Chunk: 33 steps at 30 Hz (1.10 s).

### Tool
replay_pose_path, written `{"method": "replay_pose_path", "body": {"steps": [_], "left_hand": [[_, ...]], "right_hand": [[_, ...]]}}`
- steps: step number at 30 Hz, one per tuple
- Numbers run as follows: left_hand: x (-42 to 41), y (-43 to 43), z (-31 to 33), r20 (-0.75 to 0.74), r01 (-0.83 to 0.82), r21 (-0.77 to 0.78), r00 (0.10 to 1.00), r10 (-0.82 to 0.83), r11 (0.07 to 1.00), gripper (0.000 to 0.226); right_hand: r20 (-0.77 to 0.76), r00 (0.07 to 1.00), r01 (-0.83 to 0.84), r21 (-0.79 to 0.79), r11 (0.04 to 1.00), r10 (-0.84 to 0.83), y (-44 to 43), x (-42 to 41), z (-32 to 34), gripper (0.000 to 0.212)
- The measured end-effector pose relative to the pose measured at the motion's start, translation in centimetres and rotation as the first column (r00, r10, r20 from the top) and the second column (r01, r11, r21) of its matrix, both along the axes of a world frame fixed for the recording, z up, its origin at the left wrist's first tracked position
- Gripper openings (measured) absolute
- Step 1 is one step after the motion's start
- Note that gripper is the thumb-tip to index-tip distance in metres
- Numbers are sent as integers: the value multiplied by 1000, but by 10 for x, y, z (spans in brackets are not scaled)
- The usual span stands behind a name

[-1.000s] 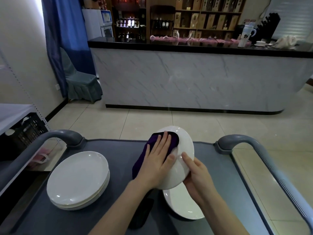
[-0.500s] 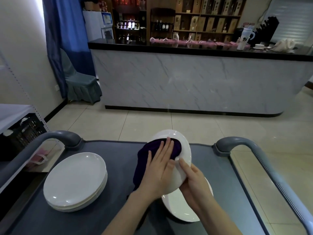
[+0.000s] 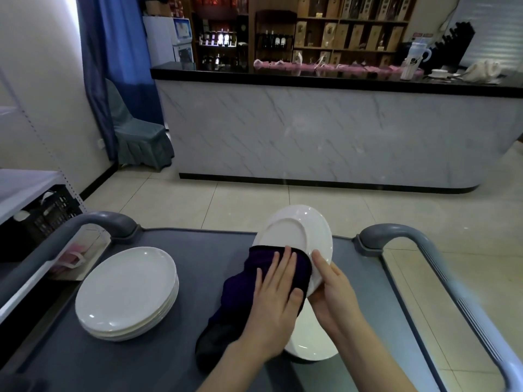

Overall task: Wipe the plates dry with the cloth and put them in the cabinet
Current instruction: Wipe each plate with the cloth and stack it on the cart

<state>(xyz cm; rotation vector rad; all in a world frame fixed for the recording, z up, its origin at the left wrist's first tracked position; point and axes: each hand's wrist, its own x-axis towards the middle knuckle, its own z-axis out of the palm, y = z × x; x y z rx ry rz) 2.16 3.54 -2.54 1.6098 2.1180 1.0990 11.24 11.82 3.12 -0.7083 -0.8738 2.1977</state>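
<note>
My left hand (image 3: 278, 301) lies flat, fingers straight and together, pressing the purple cloth (image 3: 240, 292) against the lower underside of the tilted white plate (image 3: 297, 233). My right hand (image 3: 336, 292) grips that plate's rim at 4 o'clock, thumb on top. On the grey cart (image 3: 198, 250), a plate stack (image 3: 127, 287) sits at 9 o'clock and another plate (image 3: 308, 343) at 6 o'clock below my hands.

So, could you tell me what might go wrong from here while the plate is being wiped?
1. The right hand grips the tilted plate only at its rim while the left hand presses the cloth against it; it could slip.
2. If dropped, it would likely strike the lower plate lying directly beneath on the cart, chipping both.
</note>
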Motion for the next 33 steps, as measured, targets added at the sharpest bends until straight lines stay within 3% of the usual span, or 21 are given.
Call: {"method": "replay_pose_path", "body": {"steps": [9, 12, 15, 17, 19, 22, 25, 27, 29, 33], "left_hand": [[-49, 4, -12, 88, -117, -111, 988, 127, 987, 60], [-58, -12, -27, 220, -174, -144, 954, 203, 974, 58], [-66, -28, -28, 218, -237, -180, 937, 273, 955, 55], [-72, -37, -19, 253, -339, -158, 894, 370, 927, 51], [-78, -46, 1, 408, -448, -98, 796, 446, 889, 43], [-82, -63, 38, 755, -535, 19, 562, 338, 845, 20], [-89, -87, 64, 887, -631, 14, 367, 282, 776, 17], [-95, -103, 65, 887, -680, -50, 306, 345, 731, 18], [-103, -120, 56, 874, -714, -84, 282, 395, 695, 20], [-127, -155, 37, 882, -770, -121, 206, 425, 626, 31]], "right_hand": [[85, 994, -80, 43, 996, 76, -9, 17, -14, 28], [83, 993, -95, 92, 991, 88, -4, 19, -13, 25], [198, 976, -133, 239, 962, 86, -3, 16, -8, 17], [318, 946, -202, 410, 890, 68, -5, 11, -6, 13], [423, 906, -288, 617, 733, 0, -7, 5, -7, 15], [471, 881, -407, 801, 439, -41, -21, -5, -3, 16], [368, 918, -382, 921, -80, -148, -40, -16, 0, 38], [267, 949, -313, 875, -370, -171, -50, -27, -5, 44], [269, 951, -310, 820, -481, -154, -60, -41, -7, 50], [456, 888, -413, 741, -529, -56, -81, -79, -14, 49]]}}
